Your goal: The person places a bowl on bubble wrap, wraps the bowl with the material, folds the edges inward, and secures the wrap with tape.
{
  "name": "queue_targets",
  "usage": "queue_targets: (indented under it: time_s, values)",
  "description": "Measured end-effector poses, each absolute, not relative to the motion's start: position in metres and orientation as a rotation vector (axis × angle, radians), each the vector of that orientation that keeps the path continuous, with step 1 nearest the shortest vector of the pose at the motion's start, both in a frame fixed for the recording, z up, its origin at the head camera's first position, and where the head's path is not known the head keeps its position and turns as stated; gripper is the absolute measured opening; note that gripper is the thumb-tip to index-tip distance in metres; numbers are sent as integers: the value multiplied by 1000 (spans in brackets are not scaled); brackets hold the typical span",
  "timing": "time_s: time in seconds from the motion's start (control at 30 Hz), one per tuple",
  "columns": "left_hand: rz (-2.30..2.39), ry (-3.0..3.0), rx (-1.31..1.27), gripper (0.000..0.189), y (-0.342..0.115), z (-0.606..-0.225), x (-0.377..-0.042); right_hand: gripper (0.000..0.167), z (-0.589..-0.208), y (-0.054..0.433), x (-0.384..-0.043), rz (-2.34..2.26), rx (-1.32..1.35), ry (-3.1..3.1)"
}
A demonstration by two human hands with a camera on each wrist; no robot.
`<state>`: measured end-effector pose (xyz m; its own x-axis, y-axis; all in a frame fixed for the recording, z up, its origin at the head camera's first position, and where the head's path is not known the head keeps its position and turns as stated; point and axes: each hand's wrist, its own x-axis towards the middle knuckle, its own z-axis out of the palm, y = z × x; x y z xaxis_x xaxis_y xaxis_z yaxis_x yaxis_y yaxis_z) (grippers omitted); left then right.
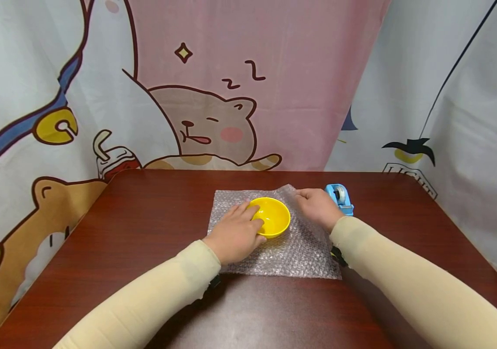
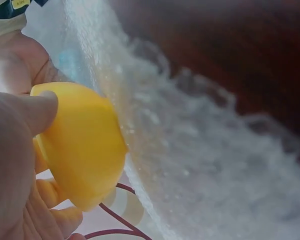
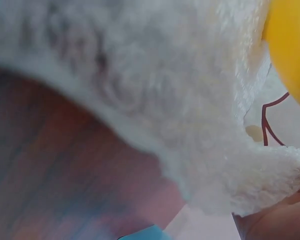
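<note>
A yellow bowl sits upright on a sheet of clear bubble wrap in the head view. My left hand holds the bowl by its left side; in the left wrist view the thumb presses its outer wall, with other fingers round the far side. At the sheet's far right edge, my right hand pinches the bubble wrap and lifts that edge a little. The right wrist view shows the raised wrap between fingertips at the right, with part of the bowl above.
A light blue tape dispenser stands just beyond my right hand, partly hidden by it. The brown wooden table reaches back to a cartoon-printed cloth hanging behind and at both sides.
</note>
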<state>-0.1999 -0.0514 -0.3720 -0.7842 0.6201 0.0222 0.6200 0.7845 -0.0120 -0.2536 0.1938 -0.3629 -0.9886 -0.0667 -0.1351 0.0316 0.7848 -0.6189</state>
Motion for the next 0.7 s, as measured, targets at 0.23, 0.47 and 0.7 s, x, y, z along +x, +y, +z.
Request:
queue_targets:
  time_s: [0.23,0.47,0.7]
  values:
    - [-88,-2996,-969,60,-55,-373,-201,49,-363,188,-247,-979,-84,2839]
    - [-110,-3015,-915,73,-56,-375,-205,49,-363,183,-243,-980,-125,2829]
    - [-90,-3008,-924,76,-57,-377,-205,48,-363,175,-236,-878,-220,2887]
